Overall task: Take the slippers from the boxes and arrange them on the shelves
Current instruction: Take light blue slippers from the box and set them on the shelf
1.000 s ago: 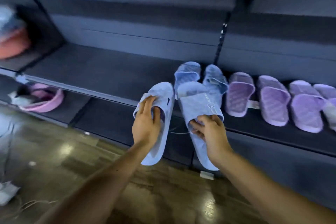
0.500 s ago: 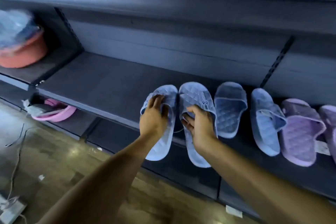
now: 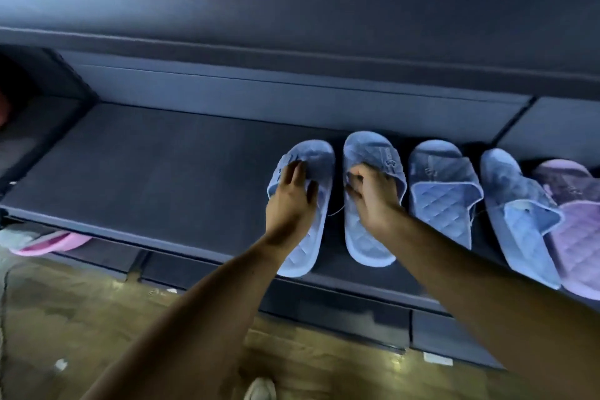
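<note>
1. Our left hand [image 3: 290,201] grips the strap of the left blue slipper [image 3: 300,239], lying on the dark shelf [image 3: 146,178].
2. Our right hand [image 3: 373,195] clutches the right blue slipper [image 3: 368,247] just beside it.
3. Two more blue slippers [image 3: 444,195], then a purple slipper [image 3: 578,237].

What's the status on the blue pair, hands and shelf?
Left hand and right hand each grip one blue slipper on shelf. Bare shelf left; nothing blocking.
</note>
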`<state>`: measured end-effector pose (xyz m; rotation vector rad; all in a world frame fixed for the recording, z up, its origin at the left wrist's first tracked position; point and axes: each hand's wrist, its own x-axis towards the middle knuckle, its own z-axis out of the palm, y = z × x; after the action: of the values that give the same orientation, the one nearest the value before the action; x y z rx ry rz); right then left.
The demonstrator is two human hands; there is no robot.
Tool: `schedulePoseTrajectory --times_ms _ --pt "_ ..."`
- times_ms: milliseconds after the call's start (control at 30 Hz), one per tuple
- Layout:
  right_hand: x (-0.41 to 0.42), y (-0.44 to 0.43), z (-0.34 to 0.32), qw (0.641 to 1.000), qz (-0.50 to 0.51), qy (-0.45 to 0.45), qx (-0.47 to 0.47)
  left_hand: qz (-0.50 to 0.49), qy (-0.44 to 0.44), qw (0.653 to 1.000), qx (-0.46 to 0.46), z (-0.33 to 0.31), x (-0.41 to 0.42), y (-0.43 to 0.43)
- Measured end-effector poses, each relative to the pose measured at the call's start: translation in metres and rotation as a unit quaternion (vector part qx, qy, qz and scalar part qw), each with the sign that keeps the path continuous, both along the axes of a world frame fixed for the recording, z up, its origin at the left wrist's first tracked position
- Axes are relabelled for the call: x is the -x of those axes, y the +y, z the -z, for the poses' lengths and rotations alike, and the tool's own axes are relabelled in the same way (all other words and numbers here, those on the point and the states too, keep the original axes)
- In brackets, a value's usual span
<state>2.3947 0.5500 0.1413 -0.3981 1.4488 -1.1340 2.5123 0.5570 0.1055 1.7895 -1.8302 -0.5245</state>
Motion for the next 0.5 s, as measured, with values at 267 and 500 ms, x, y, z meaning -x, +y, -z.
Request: schedulePoseTrajectory --times_ms 267,500 --pt "0.015 0.009 0.014 0.969 -0.041 0.239 -0.043 0.038 0.000 0.998 -0.056 0.002 0.017 -0.036" --pt "0.010 0.052 0.038 0.818 -0.123 0.552 0.106 0.133 -0.010 0.991 -0.031 0.016 0.022 -0.032"
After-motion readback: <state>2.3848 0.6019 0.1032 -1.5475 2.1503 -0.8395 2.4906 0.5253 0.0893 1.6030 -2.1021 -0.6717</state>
